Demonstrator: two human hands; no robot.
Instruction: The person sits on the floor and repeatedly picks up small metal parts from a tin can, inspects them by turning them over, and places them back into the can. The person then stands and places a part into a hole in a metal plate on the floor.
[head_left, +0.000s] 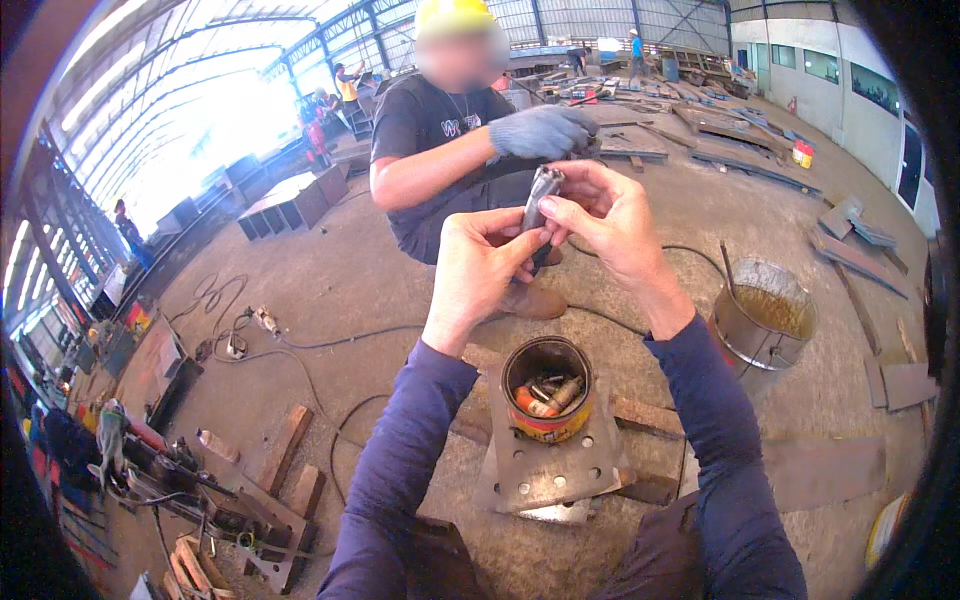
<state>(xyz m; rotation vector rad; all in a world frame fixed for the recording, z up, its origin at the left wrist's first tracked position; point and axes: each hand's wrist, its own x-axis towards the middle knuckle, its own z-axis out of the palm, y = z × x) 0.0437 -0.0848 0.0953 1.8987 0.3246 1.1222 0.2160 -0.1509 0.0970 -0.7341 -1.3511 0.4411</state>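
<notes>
Between my two hands I hold a short, dark metal cutter bit (541, 192) upright, its shiny, notched end at the top. The fingers and thumb of my left hand (470, 268) pinch its lower part. My right hand (612, 220) grips it higher up, thumb against its side. Just beyond, a co-worker's grey-gloved hand (540, 133) reaches across, apart from mine. Below my hands stands an open round can (548, 430) with a yellow and red outside; several metal bits and an orange piece lie in it. The can rests on a steel plate with holes (512, 482).
A co-worker in a yellow helmet (455, 18) squats facing me. To the right stands a metal bucket (745, 335) with a rod in it. Black cables (370, 338) cross the floor. Wood blocks (288, 445) lie at left, and steel pieces (745, 165) fill the far right.
</notes>
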